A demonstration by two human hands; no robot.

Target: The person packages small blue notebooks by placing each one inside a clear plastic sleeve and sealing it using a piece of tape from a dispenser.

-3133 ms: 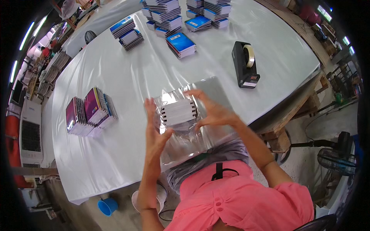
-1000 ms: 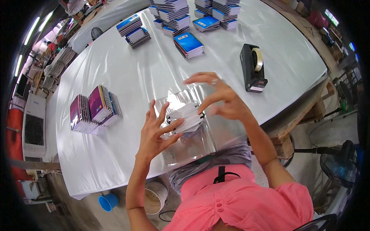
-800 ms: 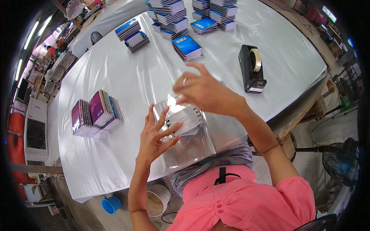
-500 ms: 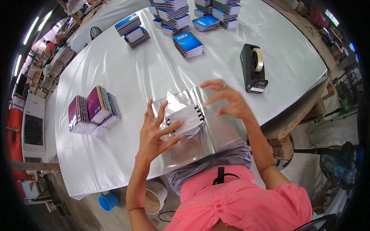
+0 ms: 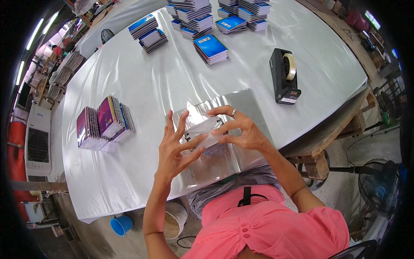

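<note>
In front of me on the table lies a small stack of spiral-bound notebooks (image 5: 196, 129), its white page edges and black binding rings showing through clear plastic film (image 5: 248, 110). My left hand (image 5: 176, 144) is at the stack's left side, fingers spread, with some fingertips reaching over the plastic on top. From the right, my right hand (image 5: 241, 129), with a ring on one finger, lays bent, parted fingers on the film over the stack. The fingertips of both hands come close together there. Glare and fingers hide much of the stack.
A black tape dispenser (image 5: 283, 77) stands to the right. Purple-covered notebooks (image 5: 105, 123) stand at the left. Blue-covered notebooks (image 5: 210, 46) and taller notebook piles (image 5: 192, 19) are at the far side. Below the table edge are a blue bucket (image 5: 121, 225) and a fan (image 5: 379, 185).
My right hand has moved left and down from the film's right side onto the notebook stack. The film's right part now lies uncovered. My left hand has barely moved.
</note>
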